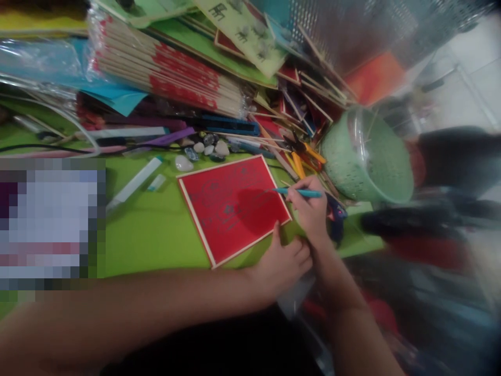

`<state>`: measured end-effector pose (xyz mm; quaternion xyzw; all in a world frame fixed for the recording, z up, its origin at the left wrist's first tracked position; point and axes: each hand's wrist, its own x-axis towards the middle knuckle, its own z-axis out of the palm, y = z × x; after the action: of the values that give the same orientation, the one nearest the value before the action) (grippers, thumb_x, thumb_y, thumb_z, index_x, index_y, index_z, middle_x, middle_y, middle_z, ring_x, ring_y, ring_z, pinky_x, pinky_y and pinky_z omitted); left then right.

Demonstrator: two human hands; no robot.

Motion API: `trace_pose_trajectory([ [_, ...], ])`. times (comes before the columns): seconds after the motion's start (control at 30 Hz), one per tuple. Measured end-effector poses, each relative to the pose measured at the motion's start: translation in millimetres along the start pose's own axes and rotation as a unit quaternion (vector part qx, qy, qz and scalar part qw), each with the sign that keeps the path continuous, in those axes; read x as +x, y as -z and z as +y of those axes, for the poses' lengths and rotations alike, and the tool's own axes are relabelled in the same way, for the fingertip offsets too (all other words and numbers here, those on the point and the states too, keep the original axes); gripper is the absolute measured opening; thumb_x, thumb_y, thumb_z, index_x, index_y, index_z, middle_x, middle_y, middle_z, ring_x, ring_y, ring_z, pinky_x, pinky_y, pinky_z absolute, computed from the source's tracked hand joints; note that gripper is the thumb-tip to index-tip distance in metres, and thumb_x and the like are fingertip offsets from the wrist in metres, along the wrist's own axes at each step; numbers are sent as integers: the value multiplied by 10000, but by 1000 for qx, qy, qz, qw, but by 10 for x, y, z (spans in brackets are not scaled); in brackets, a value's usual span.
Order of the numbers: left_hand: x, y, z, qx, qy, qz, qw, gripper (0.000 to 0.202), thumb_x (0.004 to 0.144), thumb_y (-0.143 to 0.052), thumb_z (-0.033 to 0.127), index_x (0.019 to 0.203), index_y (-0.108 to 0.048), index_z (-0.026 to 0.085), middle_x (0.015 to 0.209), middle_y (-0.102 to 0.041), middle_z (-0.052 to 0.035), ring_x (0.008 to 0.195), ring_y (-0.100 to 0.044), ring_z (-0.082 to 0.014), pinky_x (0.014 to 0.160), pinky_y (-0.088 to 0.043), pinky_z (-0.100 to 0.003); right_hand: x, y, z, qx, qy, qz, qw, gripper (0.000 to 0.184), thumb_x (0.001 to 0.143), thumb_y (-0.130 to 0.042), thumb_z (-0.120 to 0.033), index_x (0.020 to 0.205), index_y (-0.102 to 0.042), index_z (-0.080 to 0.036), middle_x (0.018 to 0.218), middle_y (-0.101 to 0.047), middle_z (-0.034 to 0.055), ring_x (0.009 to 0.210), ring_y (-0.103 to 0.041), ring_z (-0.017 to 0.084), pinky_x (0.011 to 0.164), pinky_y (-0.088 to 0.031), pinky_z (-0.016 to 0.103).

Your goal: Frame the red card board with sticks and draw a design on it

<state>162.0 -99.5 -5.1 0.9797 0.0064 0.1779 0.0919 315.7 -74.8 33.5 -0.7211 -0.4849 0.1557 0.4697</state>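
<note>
A red panel (246,230) with a pale wooden border lies at a slant on the green tabletop, with dark line drawing across its face. My right hand (311,209) is closed round a teal pen (311,194) over the panel's right edge. The pen's tip points left and is at or just above the red surface; contact is hard to tell. My left hand (284,258) rests by the lower right edge, its thumb stretched out to touch the border. Its other fingers are loosely bent, with nothing seen in them.
Several small stones (211,148) sit behind the panel. Orange-handled pliers (299,162) and a green basket (366,156) stand to the right. A bundle of wooden sticks (156,68) in plastic lies at the back. A white cutter or marker (136,180) lies left, near a blurred-out screen (50,224).
</note>
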Motion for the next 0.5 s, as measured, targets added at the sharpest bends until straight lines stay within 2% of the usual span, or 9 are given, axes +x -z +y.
trace_pose_trajectory([
  [0.13,1,2,2,1,-1,-4,1000,341,1060,-488,247,1350,-666,230,1383,-645,-97,1267,-508,-282,1061,-497,-747,-2,-8,-15,-16,13,-5,1000,132,941,-676,-306,878,-577,-245,768,-597,-54,659,-581,112,637,-478,285],
  [0.5,2,13,9,3,4,1,1000,340,1035,-523,218,1336,-681,222,1373,-652,-97,1258,-514,-280,1128,-433,-739,1,-28,-31,-19,7,-12,1000,139,950,-677,-322,888,-577,-247,761,-596,-49,645,-558,115,624,-465,300],
])
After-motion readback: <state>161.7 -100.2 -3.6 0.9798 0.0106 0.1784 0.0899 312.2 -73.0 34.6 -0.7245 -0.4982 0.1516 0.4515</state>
